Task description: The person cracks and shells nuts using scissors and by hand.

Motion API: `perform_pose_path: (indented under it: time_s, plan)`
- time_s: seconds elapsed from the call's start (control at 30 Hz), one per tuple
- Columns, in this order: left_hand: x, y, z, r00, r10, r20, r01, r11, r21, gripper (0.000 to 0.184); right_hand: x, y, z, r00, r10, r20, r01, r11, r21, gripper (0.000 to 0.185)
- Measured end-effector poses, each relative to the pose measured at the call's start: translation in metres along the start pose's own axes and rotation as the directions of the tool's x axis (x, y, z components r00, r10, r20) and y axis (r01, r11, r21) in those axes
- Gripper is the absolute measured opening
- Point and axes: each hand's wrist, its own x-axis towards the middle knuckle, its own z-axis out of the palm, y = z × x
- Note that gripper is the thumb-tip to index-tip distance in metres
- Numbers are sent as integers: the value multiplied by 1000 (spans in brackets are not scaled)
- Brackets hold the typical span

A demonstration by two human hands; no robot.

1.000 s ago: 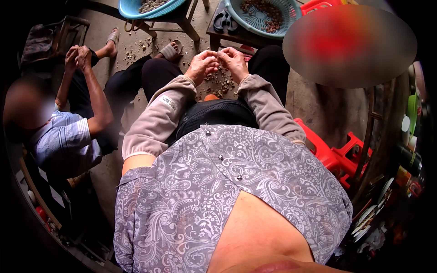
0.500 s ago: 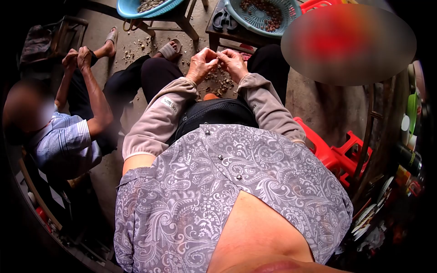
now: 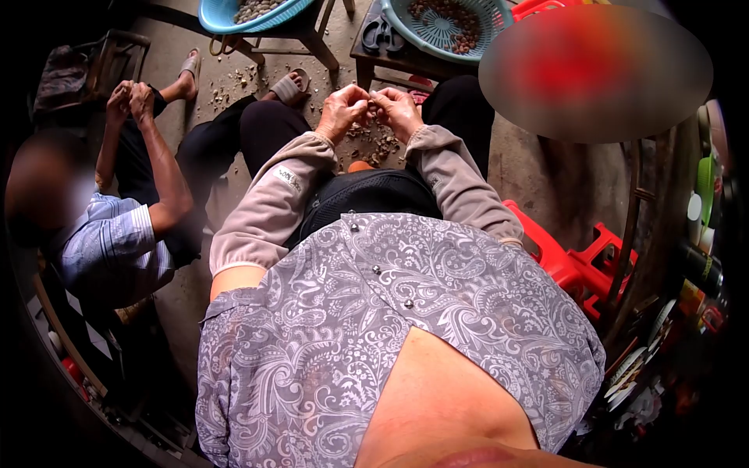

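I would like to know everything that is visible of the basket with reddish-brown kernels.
The basket is light blue, round and shallow, seemingly plastic, with a slotted base. It stands opening upward on a dark wooden stool. Kernels lie scattered inside. The picture cuts off its far edge.

The shirt (image 3: 312,335) is grey with white paisley, the basket (image 3: 431,36) blue, its nuts (image 3: 466,40) brown

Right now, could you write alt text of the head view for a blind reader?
A person's left hand and right hand are held close together above shell fragments on the floor; anything between them is too small to identify. Beyond are a blue basin and a blue basket holding small nut-like pieces; a co-worker sits at the picture's left.
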Motion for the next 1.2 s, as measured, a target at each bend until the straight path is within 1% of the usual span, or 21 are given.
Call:
perform_pose_path:
  time_s: [0.13,0.23,0.33,0.43,0.53,0.63,0.73,0.77,0.8,0.83,0.87,0.9,0.93,1.0,1.03,1.07,1.1,1.13,1.17,1.2]
  plan:
    - [1,-1,0,999,20,49,-12,987,-162,9,0,-5,0,1000,-4,-19,4,1000,10,12]
    - [1,2,4,994,111,-1,-110,989,97,9,2,0,3,998,-55,-18,54,997,-47,13]
    - [1,1,2,995,96,-23,-92,987,134,9,2,1,2,998,-58,-19,58,998,-35,12]
    - [1,2,3,990,138,-32,-133,981,139,8,3,0,0,1000,16,3,-16,995,97,11]
    - [-6,11,9,972,223,-72,-195,939,285,7,4,1,0,999,49,15,-51,981,185,12]
    - [-6,12,11,974,188,-128,-155,960,232,7,5,4,3,999,40,-29,-33,977,210,11]
    - [1,3,2,969,86,-232,-97,995,-35,7,6,5,1,990,-90,-105,103,987,127,12]
    - [4,0,-3,963,31,-268,-77,984,-161,7,11,10,-4,968,-236,-83,215,954,-210,17]
    - [6,0,-7,948,-7,-317,-56,981,-188,7,12,7,-4,930,-366,-18,305,799,-519,22]
    - [8,0,-10,940,-42,-339,-46,968,-247,7,9,8,-2,925,-374,70,327,686,-650,30]
    - [11,0,-13,931,-77,-358,-39,951,-306,7,5,10,2,899,-419,130,333,460,-823,27]
    - [14,6,-13,934,-74,-351,-31,958,-286,7,-4,9,7,910,-385,152,327,444,-834,28]
    - [20,20,-11,946,-22,-324,-69,961,-266,8,-9,7,11,920,-349,179,326,426,-844,29]
    - [31,49,-4,957,72,-281,-141,962,-232,9,-2,9,13,959,-194,205,281,579,-766,32]
    - [41,69,6,952,120,-280,-189,954,-232,10,0,12,14,954,-209,217,299,577,-760,33]
    - [53,87,14,952,185,-244,-235,953,-192,15,-1,12,15,942,-246,230,328,513,-793,32]
    - [55,117,25,972,194,-131,-208,972,-107,30,-3,12,16,927,-283,247,355,444,-823,31]
    - [63,132,32,980,201,-6,-200,973,-116,42,-6,11,18,908,-323,266,380,371,-847,30]
    - [69,141,39,958,286,-4,-286,958,11,43,-20,3,23,884,-361,297,403,265,-876,26]
    - [73,148,40,931,366,9,-364,921,138,44,-21,4,23,876,-364,318,422,258,-869,26]
